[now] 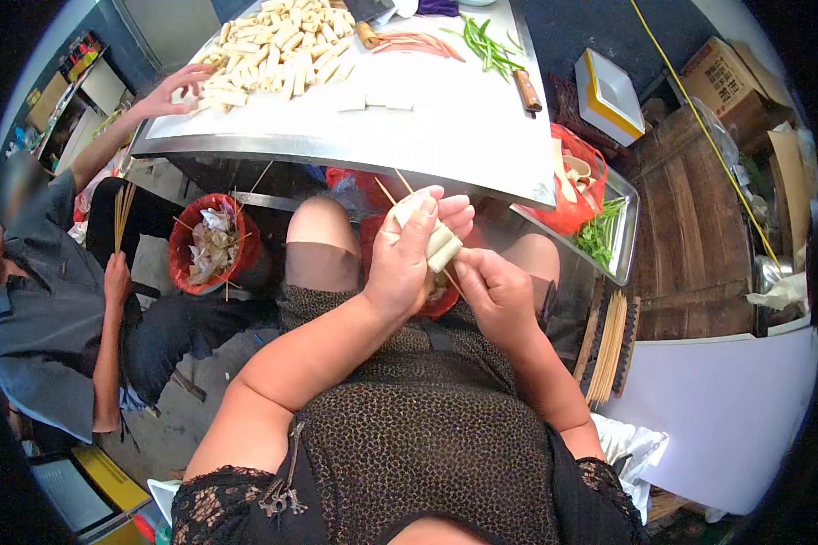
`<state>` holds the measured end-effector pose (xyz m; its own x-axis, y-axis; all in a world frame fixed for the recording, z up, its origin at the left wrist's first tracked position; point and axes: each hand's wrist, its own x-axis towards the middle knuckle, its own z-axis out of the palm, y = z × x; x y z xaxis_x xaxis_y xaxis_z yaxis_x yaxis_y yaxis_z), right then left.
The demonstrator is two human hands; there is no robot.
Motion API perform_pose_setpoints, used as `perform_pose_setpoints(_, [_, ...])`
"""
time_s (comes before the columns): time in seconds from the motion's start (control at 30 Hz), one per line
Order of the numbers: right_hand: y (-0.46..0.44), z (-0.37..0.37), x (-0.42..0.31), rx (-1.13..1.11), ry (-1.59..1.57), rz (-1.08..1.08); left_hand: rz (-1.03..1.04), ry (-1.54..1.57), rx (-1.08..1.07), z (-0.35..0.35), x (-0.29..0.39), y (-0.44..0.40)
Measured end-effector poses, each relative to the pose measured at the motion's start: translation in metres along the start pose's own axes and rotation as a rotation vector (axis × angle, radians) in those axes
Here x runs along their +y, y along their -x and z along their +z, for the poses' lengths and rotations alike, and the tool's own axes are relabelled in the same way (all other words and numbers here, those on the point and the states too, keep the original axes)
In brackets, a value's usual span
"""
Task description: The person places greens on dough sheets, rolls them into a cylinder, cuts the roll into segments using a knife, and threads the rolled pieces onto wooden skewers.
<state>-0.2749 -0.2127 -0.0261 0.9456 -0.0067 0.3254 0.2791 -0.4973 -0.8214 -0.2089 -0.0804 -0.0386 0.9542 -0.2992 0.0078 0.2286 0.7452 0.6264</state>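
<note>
While the pale pieces [443, 248] sit near of the white table [482, 150], the left hand [413, 238], clasping them with thumb and palm, best keeps them steady so the right hand [493, 283], pinched on the thin stick [455, 284], guides straight.
</note>
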Motion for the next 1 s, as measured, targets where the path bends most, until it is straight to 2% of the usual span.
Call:
perform_pose_setpoints(0.1, [-0.001, 0.005, 0.005, -0.018, -0.051, 0.056, -0.003, -0.014, 0.002, -0.005, 0.004, -0.004])
perform_pose_setpoints(0.17, [-0.006, 0.005, 0.008, 0.046, 0.128, -0.181, 0.018, -0.021, 0.031, -0.009, 0.006, -0.007])
perform_pose_setpoints(0.2, [-0.004, 0.005, 0.011, 0.045, 0.124, -0.189, 0.039, -0.025, 0.054, -0.011, 0.008, -0.010])
perform_pose_setpoints(0.27, [0.007, 0.005, 0.015, -0.141, -0.205, 0.206, 0.063, -0.026, 0.061, -0.012, 0.015, -0.015])
perform_pose_setpoints(0.3, [0.005, -0.002, -0.003, -0.271, -0.336, 0.480, 0.065, -0.028, 0.061, -0.012, 0.018, -0.015])
perform_pose_setpoints(0.33, [0.008, -0.002, 0.000, -0.279, -0.339, 0.480, 0.064, -0.030, 0.063, -0.012, 0.020, -0.014])
perform_pose_setpoints(0.43, [0.017, 0.007, 0.020, -0.169, -0.458, 0.398, 0.009, 0.022, -0.033, -0.014, 0.009, -0.009])
perform_pose_setpoints(0.5, [0.020, 0.009, 0.021, -0.238, -0.458, 0.384, -0.104, 0.029, -0.100, -0.015, 0.012, 0.003])
perform_pose_setpoints(0.53, [0.017, 0.008, 0.023, -0.285, -0.449, 0.375, -0.075, -0.023, -0.129, -0.016, 0.016, 0.008])
perform_pose_setpoints(0.6, [0.001, -0.007, 0.034, -0.515, -0.301, 0.283, 0.053, -0.223, -0.218, -0.013, 0.041, 0.022])
perform_pose_setpoints(0.67, [-0.016, -0.005, 0.050, -0.547, -0.287, 0.394, 0.227, -0.322, -0.354, -0.010, 0.075, 0.042])
perform_pose_setpoints(0.7, [-0.030, 0.000, 0.091, -0.658, 0.053, 0.243, 0.230, -0.381, -0.359, -0.007, 0.091, 0.057])
perform_pose_setpoints(0.73, [-0.041, 0.004, 0.084, -0.686, 0.278, -0.017, 0.234, -0.452, -0.350, -0.006, 0.108, 0.074])
perform_pose_setpoints(0.77, [-0.053, 0.009, 0.111, -0.760, 0.422, -0.122, 0.358, -0.673, -0.391, -0.008, 0.124, 0.087])
perform_pose_setpoints(0.8, [-0.061, 0.018, 0.137, -0.794, 0.425, -0.197, 0.458, -0.902, -0.438, -0.011, 0.141, 0.101])
perform_pose_setpoints(0.83, [-0.072, 0.026, 0.164, -0.875, 0.425, -0.373, 0.684, -1.217, -0.345, -0.011, 0.153, 0.120])
perform_pose_setpoints(0.87, [-0.080, 0.056, 0.160, -0.938, 0.387, -0.445, 0.696, -1.265, -0.248, -0.015, 0.162, 0.146])
perform_pose_setpoints(0.93, [-0.093, 0.103, 0.159, -1.063, 0.352, -0.560, 0.314, -1.456, 0.170, -0.023, 0.169, 0.197])
perform_pose_setpoints(0.97, [-0.095, 0.123, 0.156, -1.116, 0.340, -0.607, 0.226, -1.367, 0.403, -0.032, 0.164, 0.223])
perform_pose_setpoints(1.0, [-0.096, 0.155, 0.140, -1.164, 0.330, -0.645, 0.123, -1.244, 0.529, -0.044, 0.162, 0.251])
